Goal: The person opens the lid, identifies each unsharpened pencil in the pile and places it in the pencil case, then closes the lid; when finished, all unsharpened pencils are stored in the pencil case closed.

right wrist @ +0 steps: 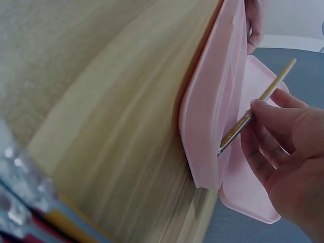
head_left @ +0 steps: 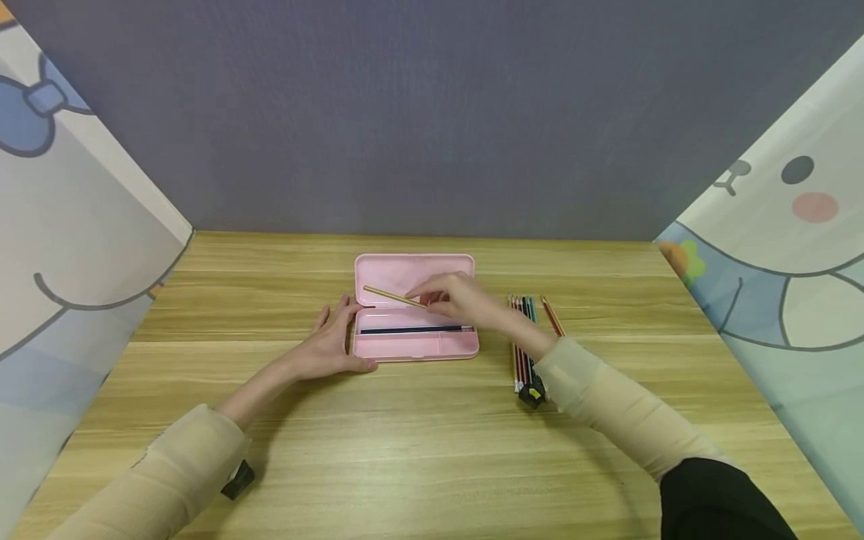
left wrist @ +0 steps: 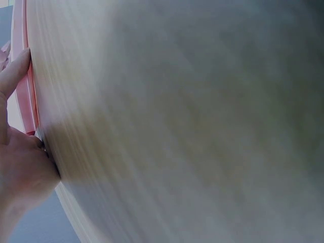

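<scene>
Left hand point(head_left: 331, 349), fingers extended, touches the left end of the open pink case point(head_left: 398, 347), frame centre; right hand point(head_left: 454, 297) holds a pinch grip above. Pencil group point(head_left: 521, 367): right of centre. Rear compartment: at least one dark pencil point(head_left: 412, 330). Gold pencil point(head_left: 388, 294), in that grip, slants near centre.

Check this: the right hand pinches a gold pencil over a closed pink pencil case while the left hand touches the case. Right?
Not closed: the head view shows the pink pencil case open. The right hand does pinch the gold pencil over it, while the left hand touches it.
</scene>
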Available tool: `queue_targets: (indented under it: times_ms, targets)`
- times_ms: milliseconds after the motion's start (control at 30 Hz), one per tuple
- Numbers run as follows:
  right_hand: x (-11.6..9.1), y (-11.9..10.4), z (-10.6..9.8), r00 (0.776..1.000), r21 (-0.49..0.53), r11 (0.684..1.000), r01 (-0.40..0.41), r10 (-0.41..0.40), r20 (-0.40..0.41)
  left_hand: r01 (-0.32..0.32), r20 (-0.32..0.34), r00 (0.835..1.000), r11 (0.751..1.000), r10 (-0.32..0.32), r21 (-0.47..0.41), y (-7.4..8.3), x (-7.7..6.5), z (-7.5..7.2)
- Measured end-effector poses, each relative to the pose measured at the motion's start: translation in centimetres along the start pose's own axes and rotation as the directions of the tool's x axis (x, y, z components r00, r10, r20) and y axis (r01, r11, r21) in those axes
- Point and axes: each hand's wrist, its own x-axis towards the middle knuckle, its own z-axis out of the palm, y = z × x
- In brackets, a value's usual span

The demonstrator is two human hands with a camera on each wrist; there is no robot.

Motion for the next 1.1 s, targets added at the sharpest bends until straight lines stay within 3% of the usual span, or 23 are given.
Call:
queue_targets:
  times_ms: [300,1100]
  targets:
    - [-0.13,0.1,0.42,0.999,-0.101,0.995,0.016,-0.01,0.051,0.007,0.009,1.0,1.0,-0.007,-0.004,0.14,-0.07,-0.09]
    - [-0.18,-0.34,0.99,0.998,-0.152,0.987,-0.055,0.061,0.034,0.011,0.017,1.0,1.0,-0.011,-0.005,-0.2,0.07,-0.1]
